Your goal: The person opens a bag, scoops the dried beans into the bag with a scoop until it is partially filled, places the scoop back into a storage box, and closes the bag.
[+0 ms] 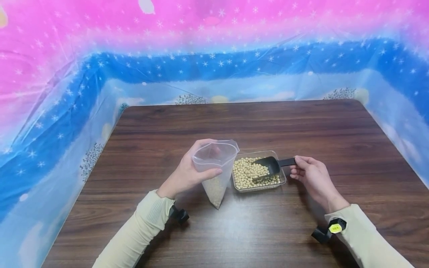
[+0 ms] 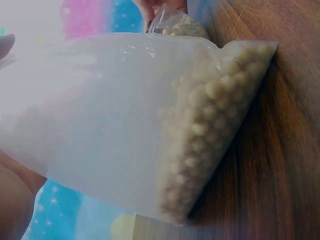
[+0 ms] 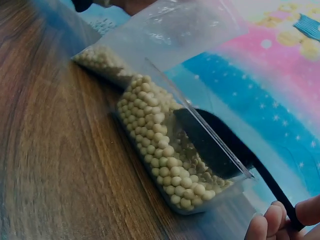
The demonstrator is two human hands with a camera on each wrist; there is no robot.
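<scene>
Left hand (image 1: 186,169) grips the part-filled bag (image 1: 216,188); right hand (image 1: 313,176) pinches the scoop (image 1: 273,165), beans (image 1: 246,172) remaining in the container (image 1: 259,188) between the hands.

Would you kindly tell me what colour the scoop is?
The scoop is black; it shows best in the head view.

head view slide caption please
Left hand holds an open translucent plastic bag; right hand holds a black scoop among round beige beans.

Right hand (image 3: 274,220) grips black scoop (image 3: 212,145), its blade among pale beans (image 3: 155,135) in clear container (image 3: 220,204); part-filled plastic bag (image 3: 182,30) beyond.
</scene>
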